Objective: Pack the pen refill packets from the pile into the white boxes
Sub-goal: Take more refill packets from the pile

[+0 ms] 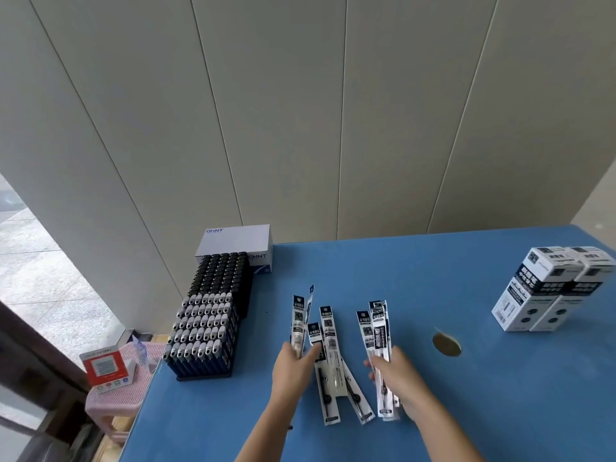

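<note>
Long narrow black-and-white pen refill packets (330,355) lie in a loose pile on the blue table (500,395), near its middle. My left hand (293,365) grips two packets (300,318) by their lower ends, fanned upward. My right hand (396,371) is closed around a bundle of packets (380,331) held upright, just right of the pile. Two white boxes (546,291) with black labels lean side by side at the table's far right, apart from both hands.
A rack of dark and silver-capped lighters (206,321) stands at the table's left edge, with a white CHNT box (236,241) behind it. A round hole (446,343) sits in the tabletop between pile and boxes. A pink stool (123,388) with a red-framed sign stands left, below table level.
</note>
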